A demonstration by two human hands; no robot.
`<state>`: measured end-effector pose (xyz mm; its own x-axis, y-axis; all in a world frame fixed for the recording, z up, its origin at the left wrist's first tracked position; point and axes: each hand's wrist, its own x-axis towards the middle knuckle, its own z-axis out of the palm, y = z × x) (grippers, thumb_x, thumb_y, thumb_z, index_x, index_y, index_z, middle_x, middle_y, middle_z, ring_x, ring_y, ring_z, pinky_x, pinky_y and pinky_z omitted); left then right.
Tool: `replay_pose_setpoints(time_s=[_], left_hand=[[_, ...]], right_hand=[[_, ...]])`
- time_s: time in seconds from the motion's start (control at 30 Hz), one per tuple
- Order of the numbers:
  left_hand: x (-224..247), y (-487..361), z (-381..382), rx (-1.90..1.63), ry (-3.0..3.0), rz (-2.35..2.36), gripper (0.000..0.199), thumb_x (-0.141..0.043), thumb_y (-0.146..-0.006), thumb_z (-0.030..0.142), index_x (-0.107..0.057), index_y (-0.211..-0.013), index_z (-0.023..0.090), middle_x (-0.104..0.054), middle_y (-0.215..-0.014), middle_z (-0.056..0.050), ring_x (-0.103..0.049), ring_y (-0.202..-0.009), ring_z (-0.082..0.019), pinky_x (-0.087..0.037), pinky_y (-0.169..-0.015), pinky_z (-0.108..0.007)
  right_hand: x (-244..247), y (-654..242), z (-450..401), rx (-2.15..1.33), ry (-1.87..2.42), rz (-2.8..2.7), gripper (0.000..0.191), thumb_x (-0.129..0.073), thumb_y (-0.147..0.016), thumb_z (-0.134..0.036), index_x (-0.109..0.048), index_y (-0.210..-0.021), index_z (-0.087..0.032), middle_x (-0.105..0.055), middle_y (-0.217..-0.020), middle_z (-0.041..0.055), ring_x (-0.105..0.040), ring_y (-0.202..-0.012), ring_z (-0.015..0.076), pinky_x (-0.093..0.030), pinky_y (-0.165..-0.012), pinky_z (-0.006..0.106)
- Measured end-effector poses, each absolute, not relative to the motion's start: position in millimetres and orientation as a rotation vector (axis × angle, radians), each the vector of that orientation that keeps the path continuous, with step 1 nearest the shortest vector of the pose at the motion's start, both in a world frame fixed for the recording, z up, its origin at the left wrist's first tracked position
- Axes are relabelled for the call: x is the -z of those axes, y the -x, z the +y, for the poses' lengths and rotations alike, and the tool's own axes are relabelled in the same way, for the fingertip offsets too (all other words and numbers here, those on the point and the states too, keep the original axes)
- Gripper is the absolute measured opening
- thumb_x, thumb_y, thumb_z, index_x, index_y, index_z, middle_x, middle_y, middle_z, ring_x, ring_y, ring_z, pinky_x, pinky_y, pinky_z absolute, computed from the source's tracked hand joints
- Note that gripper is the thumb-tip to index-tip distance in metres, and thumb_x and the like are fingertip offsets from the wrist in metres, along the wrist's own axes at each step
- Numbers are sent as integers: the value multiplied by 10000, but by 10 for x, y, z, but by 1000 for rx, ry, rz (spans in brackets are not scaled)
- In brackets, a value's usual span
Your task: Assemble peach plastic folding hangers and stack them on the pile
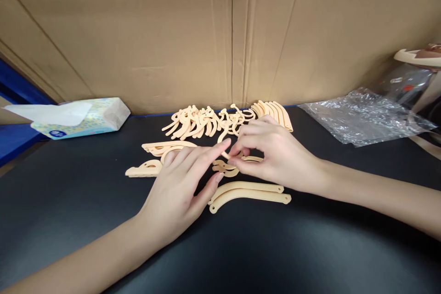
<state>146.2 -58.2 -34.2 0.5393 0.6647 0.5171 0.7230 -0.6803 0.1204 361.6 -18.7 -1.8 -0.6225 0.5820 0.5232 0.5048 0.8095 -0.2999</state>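
My right hand [268, 149] pinches a slim curved beige piece [224, 137] between thumb and fingertips, above the black table. Beside it, my left hand [186, 179] has its thumb and index finger apart, with nothing visible between them. Its index fingertip is close to the held piece; whether they touch I cannot tell. Below the hands lie two long bent beige bars [251, 194] with holes at their ends. Small wavy beige pieces [225, 168] rest between the hands. Flat beige parts [144, 170] lie left of my left hand, which partly covers some of them.
Along the back lie a heap of curved beige pieces [193, 121] and a row of curved slats [275, 112]. A tissue pack [82, 117] is at left, crumpled clear plastic [365, 117] at right. A cardboard wall [155, 32] stands behind the black table [275, 248].
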Motion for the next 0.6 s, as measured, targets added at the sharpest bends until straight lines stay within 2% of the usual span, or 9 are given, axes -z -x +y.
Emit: replay_pose_setpoints(time_s=[0.13, 0.23, 0.6], left_hand=[[331, -1475, -585, 855, 2695, -1188, 286, -491, -989, 186, -482, -1270, 241, -645, -1077, -20, -570, -966, -191, -381, -822, -320], [328, -1468, -590, 872, 2742, -1164, 203, -512, -987, 218, -512, -1189, 238, -647, -1056, -10, -575, -947, -183, -386, -814, -312], [381, -1440, -564, 876, 2734, -1218, 178, -521, -993, 377, -532, -1104, 238, -620, -953, 8, -553, -860, -169, -392, -764, -291]], right_hand=[[54, -3567, -265, -215, 762, -2323, 127, -685, -849, -215, -671, -728, -179, -645, -717, -27, -572, -705, 126, -369, -805, 306], [73, -3553, -272, -219, 739, -2328, 153, -692, -854, -233, -664, -715, -175, -639, -699, -29, -571, -708, 124, -364, -796, 302], [75, -3577, -252, -223, 658, -2413, 227, -694, -878, -301, -698, -702, -158, -628, -681, -32, -521, -720, 120, -327, -780, 298]])
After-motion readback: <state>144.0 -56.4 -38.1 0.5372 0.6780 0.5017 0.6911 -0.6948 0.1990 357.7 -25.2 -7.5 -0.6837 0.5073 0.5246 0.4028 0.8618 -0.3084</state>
